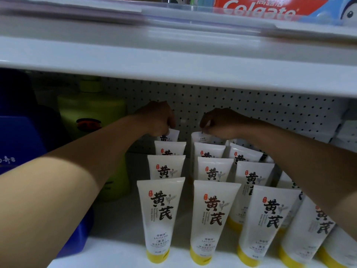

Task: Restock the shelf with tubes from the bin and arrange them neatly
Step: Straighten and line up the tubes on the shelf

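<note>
Several white tubes with yellow caps and black lettering stand cap-down in rows on the white shelf [119,254]. Both of my arms reach to the back of the shelf. My left hand [157,118] pinches the top edge of the rearmost tube in the left row [172,134]. My right hand [220,122] pinches the top of the rearmost tube in the middle row [199,137]. In front stand a left tube [160,215], a middle tube [212,219] and a right tube [268,227] that leans. No bin shows in this view.
A yellow-green pump bottle [92,120] stands left of the tubes, with dark blue containers [21,136] further left. The upper shelf board [173,60] hangs low above my hands. A Colgate box [270,8] sits on it. A pegboard wall [270,113] closes the back.
</note>
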Motion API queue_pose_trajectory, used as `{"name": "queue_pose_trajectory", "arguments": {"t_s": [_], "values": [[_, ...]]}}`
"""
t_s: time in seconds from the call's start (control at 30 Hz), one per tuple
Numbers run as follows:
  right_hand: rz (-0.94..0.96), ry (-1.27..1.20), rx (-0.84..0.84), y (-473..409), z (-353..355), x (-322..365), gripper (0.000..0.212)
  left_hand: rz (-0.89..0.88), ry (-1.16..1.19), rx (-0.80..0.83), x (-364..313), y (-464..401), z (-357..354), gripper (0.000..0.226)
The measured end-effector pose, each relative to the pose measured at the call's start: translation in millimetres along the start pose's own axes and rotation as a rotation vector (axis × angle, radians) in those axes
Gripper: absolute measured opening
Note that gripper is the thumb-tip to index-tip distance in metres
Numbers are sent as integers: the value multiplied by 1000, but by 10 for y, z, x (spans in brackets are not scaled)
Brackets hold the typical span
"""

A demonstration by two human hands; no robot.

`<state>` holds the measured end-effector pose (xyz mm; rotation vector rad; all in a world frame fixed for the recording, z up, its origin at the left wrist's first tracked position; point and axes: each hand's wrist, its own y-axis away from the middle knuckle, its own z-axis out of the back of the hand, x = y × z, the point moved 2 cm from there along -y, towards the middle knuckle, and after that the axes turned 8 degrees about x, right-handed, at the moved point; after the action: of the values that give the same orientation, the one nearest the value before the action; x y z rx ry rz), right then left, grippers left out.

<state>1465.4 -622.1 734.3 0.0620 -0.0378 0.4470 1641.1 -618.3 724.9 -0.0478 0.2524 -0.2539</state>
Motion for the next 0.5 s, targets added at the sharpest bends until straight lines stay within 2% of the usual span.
{"name": "queue_pose_trajectory", "arguments": {"t_s": [0.1, 0.17, 0.27, 0.5], "values": [[17, -45, -13, 28, 62, 43, 29, -1, 11, -7, 17, 4, 13, 37], [14, 16, 43, 10, 47, 81, 28, 0, 10, 2, 20, 10, 12, 36], [11, 77, 37, -19, 43, 106, 27, 0, 4, 7, 23, 25, 8, 36], [5, -71, 40, -6, 76, 81, 24, -14, -1, -5, 38, 35, 29, 39]]}}
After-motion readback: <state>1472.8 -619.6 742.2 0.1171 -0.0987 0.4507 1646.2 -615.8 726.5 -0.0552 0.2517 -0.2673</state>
